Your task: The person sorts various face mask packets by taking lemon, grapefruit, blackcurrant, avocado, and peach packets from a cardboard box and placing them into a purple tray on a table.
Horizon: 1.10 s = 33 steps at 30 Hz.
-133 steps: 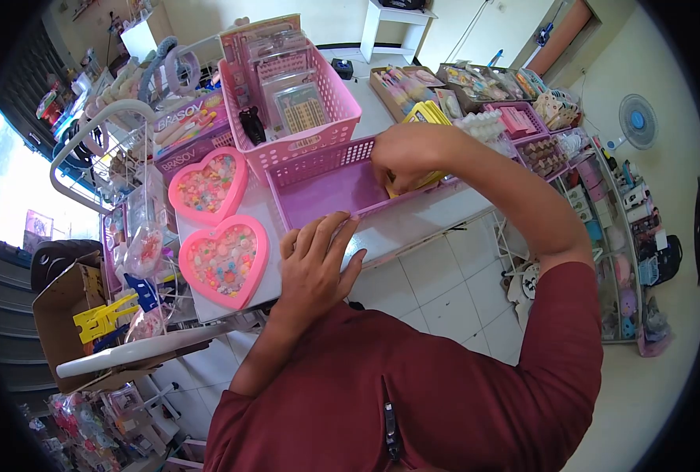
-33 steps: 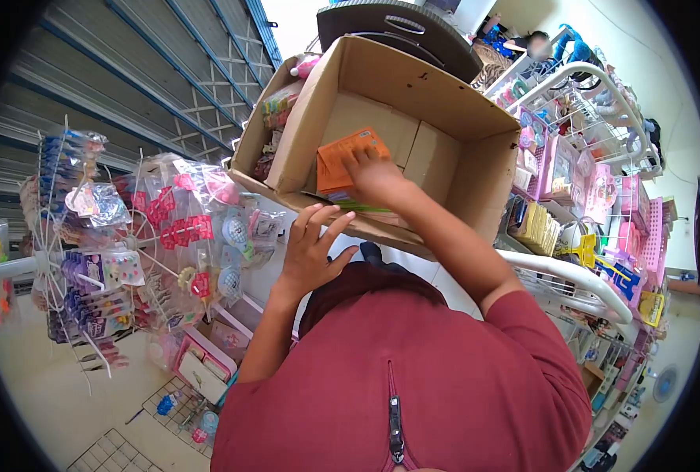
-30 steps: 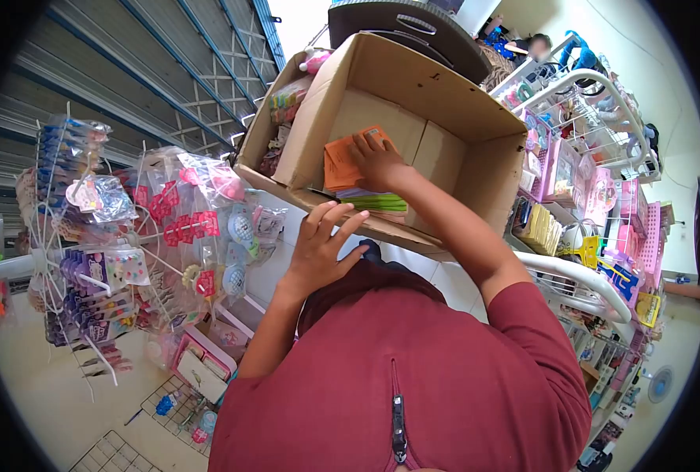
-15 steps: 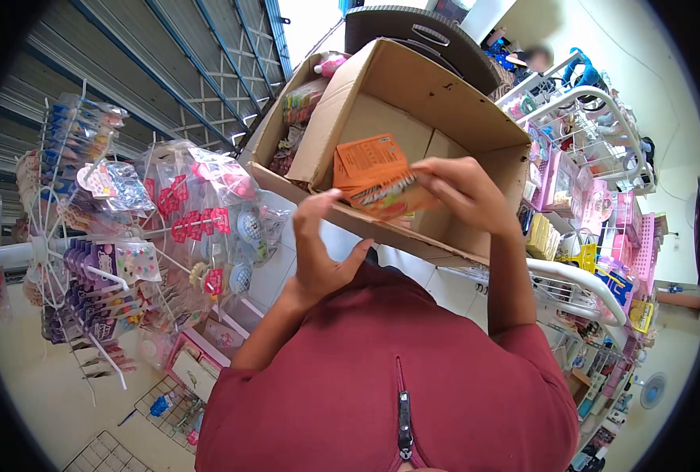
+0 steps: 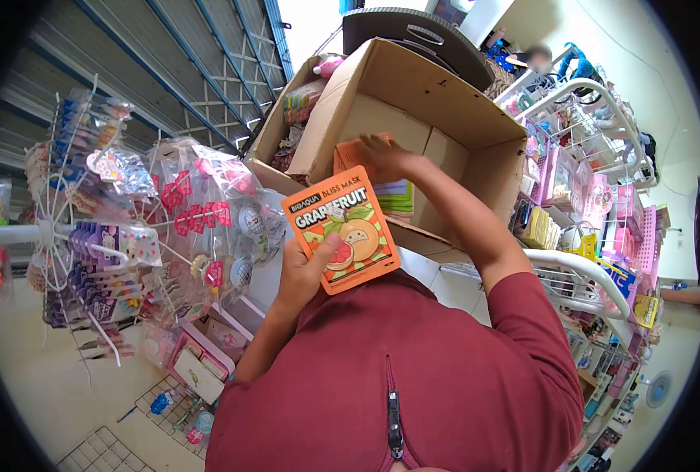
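Mask pkt: orange "Bioaqua Bliss Mask Grapefruit" pkt (image 5: 342,230), in front of the box's near edge & above the person's lap; printed face up to cam, tilted.
L hand: left hand (image 5: 306,271) pinches pkt at its lower L side, thumb on the front, other fingers mostly hidden behind.
R hand: right hand (image 5: 389,157) is in the box, palm down over orange pkts (image 5: 350,155), fingers slightly apart & bent; can't tell if it grips any.
Box: big open cardboard box (image 5: 476,169), orange pkts at its L end, green pkts (image 5: 397,197) just beside them, nearer the person.
Side box: smaller open carton (image 5: 265,160) against big box's L wall, w/ bagged items & a pink item (image 5: 328,65) at the far end.
Behind: dark board w/ slot handle (image 5: 476,67).
Floor: pale tiles (image 5: 454,293) below box.
L side: display rack (image 5: 44,232) w/ bagged trinkets; metal shutter (image 5: 161,67) beyond; wire grid (image 5: 106,455) lower down.
R side: white rail (image 5: 578,282), yellow clip (image 5: 587,245), shelves of pink goods (image 5: 562,181).
Far bg: fan (image 5: 659,389) lower R; another person (image 5: 537,59) up top, blurred.
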Available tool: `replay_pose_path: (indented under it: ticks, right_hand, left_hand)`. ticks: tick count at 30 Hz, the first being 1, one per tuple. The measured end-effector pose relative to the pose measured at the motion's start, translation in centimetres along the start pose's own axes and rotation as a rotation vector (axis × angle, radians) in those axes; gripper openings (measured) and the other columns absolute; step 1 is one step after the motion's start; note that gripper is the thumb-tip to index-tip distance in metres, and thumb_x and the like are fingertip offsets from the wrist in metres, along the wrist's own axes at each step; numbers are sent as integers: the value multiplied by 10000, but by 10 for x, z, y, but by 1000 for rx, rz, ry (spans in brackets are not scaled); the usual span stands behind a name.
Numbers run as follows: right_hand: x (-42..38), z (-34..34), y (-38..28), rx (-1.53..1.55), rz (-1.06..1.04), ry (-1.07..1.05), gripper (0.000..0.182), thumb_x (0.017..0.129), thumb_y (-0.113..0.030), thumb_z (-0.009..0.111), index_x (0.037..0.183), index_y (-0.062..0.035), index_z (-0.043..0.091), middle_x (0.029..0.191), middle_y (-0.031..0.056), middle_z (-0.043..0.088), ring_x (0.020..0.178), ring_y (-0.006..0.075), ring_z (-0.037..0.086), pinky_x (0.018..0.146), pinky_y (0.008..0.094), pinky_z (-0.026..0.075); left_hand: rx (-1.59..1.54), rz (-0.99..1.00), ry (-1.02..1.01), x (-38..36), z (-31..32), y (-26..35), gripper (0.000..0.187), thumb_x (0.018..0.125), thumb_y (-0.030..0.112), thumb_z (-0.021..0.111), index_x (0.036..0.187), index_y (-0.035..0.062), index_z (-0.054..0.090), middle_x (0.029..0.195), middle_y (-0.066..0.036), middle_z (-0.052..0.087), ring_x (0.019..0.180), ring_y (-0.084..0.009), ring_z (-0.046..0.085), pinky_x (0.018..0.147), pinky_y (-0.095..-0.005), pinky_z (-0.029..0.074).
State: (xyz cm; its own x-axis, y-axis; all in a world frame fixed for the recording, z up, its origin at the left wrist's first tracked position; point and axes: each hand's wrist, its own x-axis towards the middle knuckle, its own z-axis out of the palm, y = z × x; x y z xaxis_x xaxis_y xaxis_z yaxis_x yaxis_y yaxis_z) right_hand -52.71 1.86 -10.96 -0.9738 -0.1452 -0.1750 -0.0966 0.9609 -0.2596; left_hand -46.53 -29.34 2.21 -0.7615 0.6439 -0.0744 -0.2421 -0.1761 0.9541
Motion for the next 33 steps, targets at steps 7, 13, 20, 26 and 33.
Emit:
replay_pose_path:
  ticks: [7, 13, 20, 26, 33]
  right_hand:
    - [-18, 0, -22, -154, -42, -194, 502, 923, -360, 646, 1310, -50, 571, 1385, 179, 553, 1274, 379, 547, 1010, 507, 473]
    - [-45, -57, -44, -107, -38, -93, 238, 945, -223, 591, 1097, -88, 715, 979, 159, 729, 915, 371, 715, 814, 474, 553]
    - [-130, -136, -77, 466, 348, 496, 239, 1007, -204, 593, 1158, -66, 717, 1053, 159, 758, 948, 297, 740, 827, 357, 567]
    - [-205, -138, -125, 1143, 490, 904, 349, 1062, -240, 561, 1244, 44, 652, 1116, 56, 718, 1005, 94, 647, 903, 272, 527]
    - [-315, -113, -153, 1338, 598, 1060, 334, 1055, -227, 556, 1242, 29, 662, 1100, 54, 725, 996, 89, 651, 900, 276, 522]
  left_hand:
    - [-400, -72, 214, 2, -9, -10, 353, 1089, 234, 499, 1285, -53, 559, 1191, -129, 687, 998, -152, 708, 859, -288, 590]
    - [-408, -70, 171, 4, -9, -4, 381, 1094, 265, 480, 1299, -50, 548, 1230, -138, 671, 1064, -161, 692, 917, -301, 573]
    - [-435, -111, 106, 0, -22, -10, 355, 1088, 231, 488, 1311, -39, 547, 1256, -134, 661, 1082, -172, 685, 938, -316, 568]
    - [-453, -225, 6, 0, -19, -22, 348, 1058, 179, 525, 1328, -41, 527, 1258, -156, 653, 1121, -213, 680, 952, -340, 572]
    - [-441, -258, -119, 4, 40, -28, 337, 1057, 181, 509, 1312, -39, 521, 1248, -176, 652, 1089, -240, 698, 920, -378, 598]
